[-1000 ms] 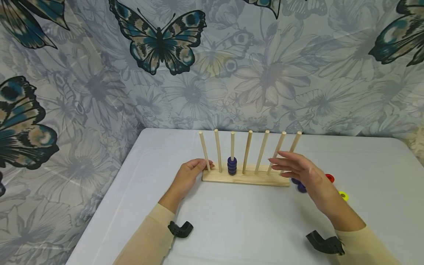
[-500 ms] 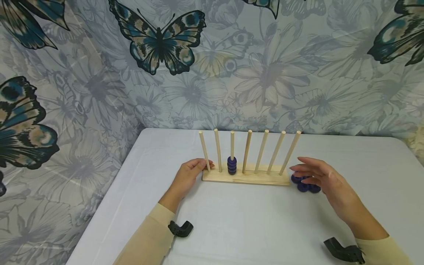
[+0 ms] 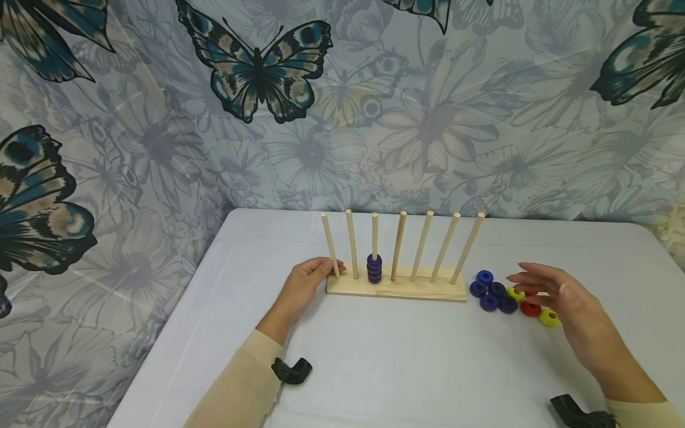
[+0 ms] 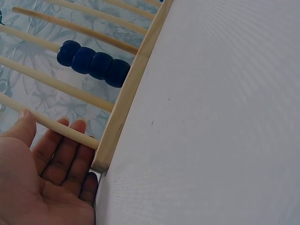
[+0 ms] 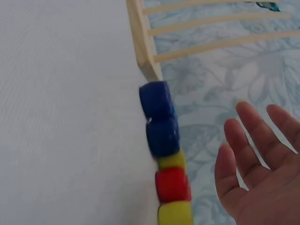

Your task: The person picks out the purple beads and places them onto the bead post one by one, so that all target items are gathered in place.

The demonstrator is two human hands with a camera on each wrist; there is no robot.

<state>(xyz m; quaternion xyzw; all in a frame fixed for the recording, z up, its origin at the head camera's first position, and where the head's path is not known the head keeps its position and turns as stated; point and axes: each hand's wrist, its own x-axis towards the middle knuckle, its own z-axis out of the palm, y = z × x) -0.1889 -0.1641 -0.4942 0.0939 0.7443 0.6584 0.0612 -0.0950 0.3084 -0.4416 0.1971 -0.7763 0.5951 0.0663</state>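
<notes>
A wooden peg rack [image 3: 423, 289] stands on the table with a row of upright pegs. Several dark blue beads [image 3: 374, 268] are stacked low on its third peg from the left. My left hand [image 3: 307, 282] holds the rack at its left end, the thumb and fingers about the leftmost peg [image 4: 61, 127]. Right of the rack lie loose blue beads [image 3: 489, 302], red beads [image 3: 531, 308] and yellow beads [image 3: 549, 317]. Over the right side of these beads my right hand [image 3: 575, 315] hovers, fingers extended and apart, holding nothing; it hides part of the group.
A white cloth covers the table [image 3: 374, 362]. Behind it hangs a floral backdrop [image 3: 439, 119] with butterflies. Black wrist mounts [image 3: 291, 371] sit at both sleeves.
My right hand has moved rightward, from in front of the rack's right pegs to over the loose beads, uncovering more of them. The left hand and the rack stay in place.
</notes>
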